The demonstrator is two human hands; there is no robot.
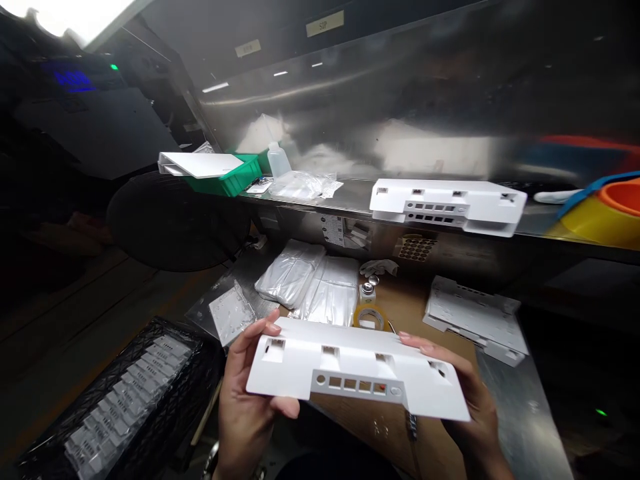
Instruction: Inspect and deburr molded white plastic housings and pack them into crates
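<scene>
Two hands (245,407) curled, holding white housing (357,353) by ends | right hand (480,410) partly hidden | smaller wall label (249,47) illegible

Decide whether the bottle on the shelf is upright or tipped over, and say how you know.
Upright: the bottle has its narrow neck above its wider body, beside the green bin.

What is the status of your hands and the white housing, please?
Left hand and right hand gripping housing by opposite ends. Housing held up, openings in view. Tape just beyond its top edge; no blockage visible.
</scene>
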